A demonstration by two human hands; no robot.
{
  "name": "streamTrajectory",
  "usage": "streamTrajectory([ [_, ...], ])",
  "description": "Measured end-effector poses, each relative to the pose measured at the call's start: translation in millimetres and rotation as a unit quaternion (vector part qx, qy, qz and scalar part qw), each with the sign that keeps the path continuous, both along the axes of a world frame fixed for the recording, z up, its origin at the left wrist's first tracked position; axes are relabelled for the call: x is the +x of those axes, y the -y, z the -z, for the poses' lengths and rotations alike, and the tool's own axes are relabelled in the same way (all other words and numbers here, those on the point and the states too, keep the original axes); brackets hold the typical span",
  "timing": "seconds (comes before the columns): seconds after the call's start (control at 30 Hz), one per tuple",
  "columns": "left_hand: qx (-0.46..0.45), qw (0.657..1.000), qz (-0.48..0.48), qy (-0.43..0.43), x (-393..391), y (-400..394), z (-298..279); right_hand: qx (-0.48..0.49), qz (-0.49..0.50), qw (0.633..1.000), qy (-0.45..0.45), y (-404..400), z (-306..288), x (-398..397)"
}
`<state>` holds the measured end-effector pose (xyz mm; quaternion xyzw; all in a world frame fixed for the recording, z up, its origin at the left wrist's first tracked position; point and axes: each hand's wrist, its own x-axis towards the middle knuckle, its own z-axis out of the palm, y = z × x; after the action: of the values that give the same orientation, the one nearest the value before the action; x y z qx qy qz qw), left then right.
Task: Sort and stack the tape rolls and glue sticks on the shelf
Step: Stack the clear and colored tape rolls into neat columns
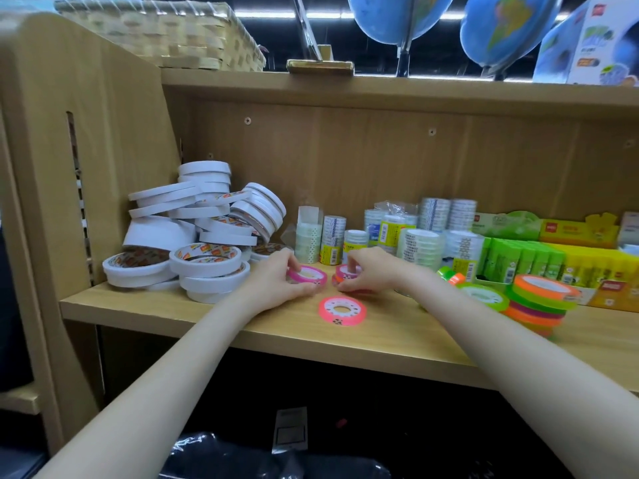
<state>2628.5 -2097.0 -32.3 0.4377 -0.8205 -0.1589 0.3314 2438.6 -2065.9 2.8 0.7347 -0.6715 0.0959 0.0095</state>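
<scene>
On the wooden shelf [242, 316] my left hand [276, 274] grips a magenta tape roll [311, 275] lying flat. Just to its right, my right hand [366, 271] pinches another pink roll [345, 271] sitting on an orange one. A third pink roll [342, 310] lies flat and free in front of both hands. A stack of orange and green neon rolls [539, 302] stands at the right, with a green roll [482, 294] beside it. White double-sided tape rolls [204, 236] are heaped at the left. Green glue sticks [518, 261] stand in a box at the right.
Clear tape stacks [415, 233] line the shelf's back between the heap and the glue boxes. Yellow boxes [581, 233] sit far right. Above, the upper shelf carries a woven basket [166, 32] and globes [401, 15]. The cabinet's side panel [69, 150] closes the left.
</scene>
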Motion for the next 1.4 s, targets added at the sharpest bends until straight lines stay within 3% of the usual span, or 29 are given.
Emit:
streamTrajectory([
  [0.13,0.008,0.994,0.009,-0.113,4.1,-7.0,-3.3,-0.088,-0.020,0.996,0.025,-21.3,-13.3,-1.9],
  [0.27,0.040,0.983,0.079,-0.161,-4.2,-26.5,-2.2,-0.044,-0.015,0.998,-0.043,-77.2,-36.2,-9.9],
  [0.43,0.067,0.984,0.167,-0.013,-32.6,-47.1,0.4,0.019,-0.022,0.998,-0.064,-119.9,-12.7,-17.7],
  [0.53,0.082,0.972,0.216,0.036,-37.1,-52.1,2.4,-0.033,-0.026,0.999,-0.024,-126.6,14.5,-21.7],
  [0.63,0.032,0.976,0.182,0.116,-40.4,-56.9,3.7,-0.121,-0.011,0.992,0.040,-129.7,40.4,-23.9],
  [0.73,0.035,0.984,0.135,0.110,-43.5,-56.2,0.7,-0.187,0.025,0.976,0.109,-129.3,48.8,-22.7],
  [0.87,0.025,0.992,0.086,0.084,-45.4,-56.0,-0.4,-0.226,0.059,0.968,0.096,-124.1,45.2,-18.8],
  [0.97,0.018,0.995,0.061,0.082,-48.1,-53.4,-1.3,-0.188,0.051,0.979,0.069,-119.3,37.9,-14.6],
  [1.07,0.053,0.993,0.085,0.070,-45.4,-48.8,-5.4,-0.161,0.040,0.986,0.014,-117.4,26.1,-13.3],
  [1.2,0.113,0.978,0.162,0.070,-36.5,-46.0,-11.6,-0.271,0.080,0.959,-0.007,-133.3,-0.1,-31.5],
  [1.27,0.116,0.976,0.172,0.063,-38.5,-44.6,-11.6,-0.231,0.114,0.966,-0.032,-133.8,-9.2,-45.4],
  [1.4,0.072,0.985,0.151,0.051,-49.1,-42.5,-4.9,-0.050,0.151,0.987,-0.027,-115.0,-8.4,-53.4],
])
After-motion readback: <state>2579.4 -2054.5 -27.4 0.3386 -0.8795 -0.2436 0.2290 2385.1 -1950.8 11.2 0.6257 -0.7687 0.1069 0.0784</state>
